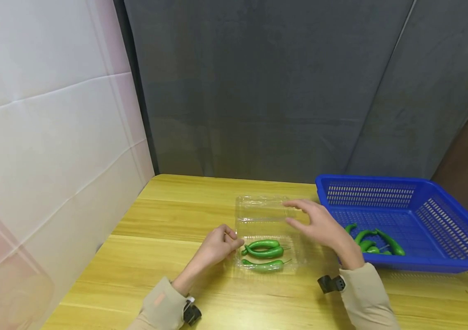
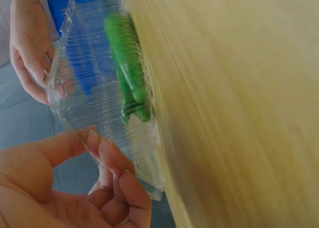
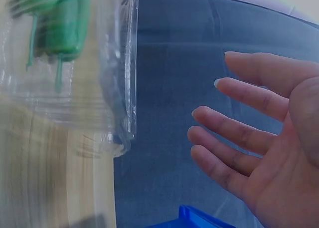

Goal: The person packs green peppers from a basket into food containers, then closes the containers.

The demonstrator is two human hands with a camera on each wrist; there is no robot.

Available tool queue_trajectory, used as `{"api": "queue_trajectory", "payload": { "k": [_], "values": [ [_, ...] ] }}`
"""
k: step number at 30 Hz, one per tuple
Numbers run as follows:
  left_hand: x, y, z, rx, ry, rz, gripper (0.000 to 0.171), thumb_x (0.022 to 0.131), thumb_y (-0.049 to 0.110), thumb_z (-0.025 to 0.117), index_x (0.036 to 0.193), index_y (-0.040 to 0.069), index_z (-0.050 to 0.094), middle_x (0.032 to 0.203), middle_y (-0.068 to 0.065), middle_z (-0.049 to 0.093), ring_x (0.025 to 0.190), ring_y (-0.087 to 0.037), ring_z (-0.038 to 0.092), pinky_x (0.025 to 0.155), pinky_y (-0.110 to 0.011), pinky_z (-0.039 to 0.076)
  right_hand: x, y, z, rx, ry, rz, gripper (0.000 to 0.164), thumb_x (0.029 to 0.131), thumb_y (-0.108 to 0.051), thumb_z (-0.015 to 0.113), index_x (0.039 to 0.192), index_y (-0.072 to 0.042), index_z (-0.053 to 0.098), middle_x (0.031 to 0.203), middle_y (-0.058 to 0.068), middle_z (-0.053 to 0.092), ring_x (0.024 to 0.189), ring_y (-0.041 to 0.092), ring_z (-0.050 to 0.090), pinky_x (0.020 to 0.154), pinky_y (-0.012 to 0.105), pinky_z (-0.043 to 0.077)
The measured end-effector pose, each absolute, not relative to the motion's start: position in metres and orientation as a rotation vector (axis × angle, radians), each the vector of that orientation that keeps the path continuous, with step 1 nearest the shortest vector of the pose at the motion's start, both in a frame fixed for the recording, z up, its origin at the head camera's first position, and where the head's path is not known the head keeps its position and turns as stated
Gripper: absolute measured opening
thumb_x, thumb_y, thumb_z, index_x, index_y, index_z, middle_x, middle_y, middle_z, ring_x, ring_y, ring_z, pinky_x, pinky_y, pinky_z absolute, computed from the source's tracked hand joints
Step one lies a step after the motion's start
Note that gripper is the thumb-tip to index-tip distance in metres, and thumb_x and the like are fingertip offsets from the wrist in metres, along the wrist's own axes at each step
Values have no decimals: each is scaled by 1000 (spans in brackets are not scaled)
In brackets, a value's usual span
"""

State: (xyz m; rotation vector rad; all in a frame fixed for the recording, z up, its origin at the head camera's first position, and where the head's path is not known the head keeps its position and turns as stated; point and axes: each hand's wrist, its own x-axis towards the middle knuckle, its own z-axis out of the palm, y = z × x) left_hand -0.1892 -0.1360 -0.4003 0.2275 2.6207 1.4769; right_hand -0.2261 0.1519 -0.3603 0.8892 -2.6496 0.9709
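Note:
A clear plastic clamshell box [image 1: 295,242] lies on the table with its lid [image 1: 260,210] folded back to the far side. Inside it are three green peppers [image 1: 263,265], thin stems toward the right. My left hand [image 1: 217,245] pinches the box's left rim between thumb and fingers; the left wrist view shows this grip [image 2: 94,138] up close. Above the box's right far side hovers my right hand [image 1: 318,224], its fingers spread. Seen from the right wrist, that hand [image 3: 259,133] holds nothing and is apart from the box.
A blue perforated basket [image 1: 423,262] stands on the right of the wooden table [image 1: 167,220], close to my right forearm. Several green peppers [image 1: 390,243] lie in its near left corner. A dark grey curtain [image 1: 250,91] hangs behind the table, and a pale fabric wall [image 1: 52,137] is at left.

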Motion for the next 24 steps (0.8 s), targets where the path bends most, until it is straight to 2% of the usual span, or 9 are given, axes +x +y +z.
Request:
{"api": "queue_trajectory", "payload": {
  "k": [24],
  "values": [
    [-187, -136, -397, 205, 2598, 1485, 27, 96, 21, 71, 103, 0, 55, 74, -9, 61, 63, -21, 59, 57, -30, 44, -224, 189, -355, 772, -2681, 940, 43, 100, -27, 67, 138, -8, 59, 138, 16, 59, 130, 40, 51, 101, 61, 42]
  ]
}}
